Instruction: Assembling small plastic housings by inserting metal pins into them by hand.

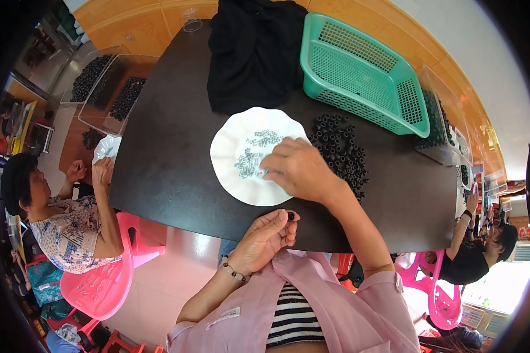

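Note:
A white plate with a wavy rim (227,170) stands on the dark table, and small shiny pieces (265,138) lie in loose clusters on it. My right hand (300,170) is over the plate's right side, its fingers bent together and their tips down at the pieces; whatever they pinch is hidden. Below the plate, at the table's near edge, my left hand (268,235) is closed. Between its thumb and forefinger sits a small black hollow cylinder (291,216), its open end showing. Many similar black cylinders (341,147) are heaped right of the plate, partly behind my right hand.
A green perforated basket (365,70) and a black cloth (253,59) lie at the table's far side. Clear bins of black parts stand beyond both sides of the table. One person (70,217) sits at the left, another (477,253) at the right. Pink chairs (100,288) flank the table.

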A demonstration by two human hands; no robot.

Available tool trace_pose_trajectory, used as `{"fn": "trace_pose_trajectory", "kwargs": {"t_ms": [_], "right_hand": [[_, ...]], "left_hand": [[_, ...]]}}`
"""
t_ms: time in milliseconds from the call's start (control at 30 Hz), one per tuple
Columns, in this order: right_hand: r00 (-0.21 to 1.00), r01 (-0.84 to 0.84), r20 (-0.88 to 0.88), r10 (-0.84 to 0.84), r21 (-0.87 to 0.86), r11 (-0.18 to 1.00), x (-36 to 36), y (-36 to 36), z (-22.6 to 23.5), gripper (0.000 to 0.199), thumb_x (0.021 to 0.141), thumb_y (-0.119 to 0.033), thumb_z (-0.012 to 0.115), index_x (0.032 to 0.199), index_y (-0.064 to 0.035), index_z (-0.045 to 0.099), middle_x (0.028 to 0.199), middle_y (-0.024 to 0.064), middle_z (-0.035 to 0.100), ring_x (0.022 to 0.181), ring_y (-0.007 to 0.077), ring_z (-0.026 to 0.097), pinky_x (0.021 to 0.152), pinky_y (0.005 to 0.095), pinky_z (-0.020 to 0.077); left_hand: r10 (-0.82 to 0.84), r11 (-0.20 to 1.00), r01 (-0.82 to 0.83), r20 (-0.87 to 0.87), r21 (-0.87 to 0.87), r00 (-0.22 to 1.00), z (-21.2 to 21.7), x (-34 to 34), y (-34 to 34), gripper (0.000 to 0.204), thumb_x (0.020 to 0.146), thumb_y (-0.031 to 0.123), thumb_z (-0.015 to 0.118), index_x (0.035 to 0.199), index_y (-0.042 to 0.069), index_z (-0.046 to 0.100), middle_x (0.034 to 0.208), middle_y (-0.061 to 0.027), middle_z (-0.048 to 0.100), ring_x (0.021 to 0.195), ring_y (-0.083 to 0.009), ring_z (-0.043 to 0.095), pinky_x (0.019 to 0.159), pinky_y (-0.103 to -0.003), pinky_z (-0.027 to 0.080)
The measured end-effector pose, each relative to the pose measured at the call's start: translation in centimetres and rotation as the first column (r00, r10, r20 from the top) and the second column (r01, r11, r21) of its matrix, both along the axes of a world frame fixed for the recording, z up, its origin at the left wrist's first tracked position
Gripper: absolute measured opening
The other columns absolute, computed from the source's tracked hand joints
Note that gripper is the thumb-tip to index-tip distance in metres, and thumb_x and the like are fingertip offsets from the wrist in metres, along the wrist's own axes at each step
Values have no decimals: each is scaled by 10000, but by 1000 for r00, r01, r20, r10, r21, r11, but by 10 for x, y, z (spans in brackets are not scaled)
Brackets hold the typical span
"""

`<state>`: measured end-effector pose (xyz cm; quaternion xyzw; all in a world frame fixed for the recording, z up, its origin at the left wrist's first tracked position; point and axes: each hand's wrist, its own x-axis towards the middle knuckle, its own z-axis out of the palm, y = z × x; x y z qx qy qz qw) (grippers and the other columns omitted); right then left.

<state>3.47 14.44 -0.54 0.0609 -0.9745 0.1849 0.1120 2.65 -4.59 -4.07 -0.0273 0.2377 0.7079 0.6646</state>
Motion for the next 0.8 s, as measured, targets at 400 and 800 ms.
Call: {"fn": "trace_pose_trajectory", "kwargs": {"t_ms": [400,800], "right_hand": [[989,135,-51,-142,-126,983,-3,25,15,124,768,-36,654,884,-71,679,796,77,639,768,280,566,683,368,472],[998,66,1,-66,-68,995,-25,-5,9,109,735,-93,674,843,-83,682,778,61,601,832,273,560,740,379,465]], "left_hand": [[0,1000,0,23,26,1000,-2,0,-1,257,949,265,561,1049,29,571,833,-23,540,774,-110,517,725,-278,436],[-7,1000,7,7,23,1000,-3,0,-3,271,955,282,547,1045,27,565,842,-18,537,770,-108,514,726,-275,434]]}}
